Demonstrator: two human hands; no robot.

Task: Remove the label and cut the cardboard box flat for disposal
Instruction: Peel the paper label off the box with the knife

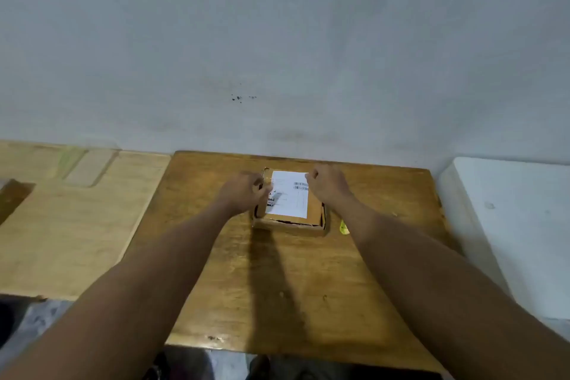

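Note:
A small brown cardboard box lies flat on the far middle of a dark wooden table. A white shipping label with barcodes covers most of its top. My left hand rests on the box's left side, fingers curled against the label's left edge. My right hand is at the box's far right corner, fingers pinched at the label's top right corner. Whether the label has lifted there is too blurred to tell.
A small yellow object lies on the table just right of the box, partly behind my right forearm. A lighter wooden surface adjoins on the left, a white block on the right. A grey wall stands right behind the table.

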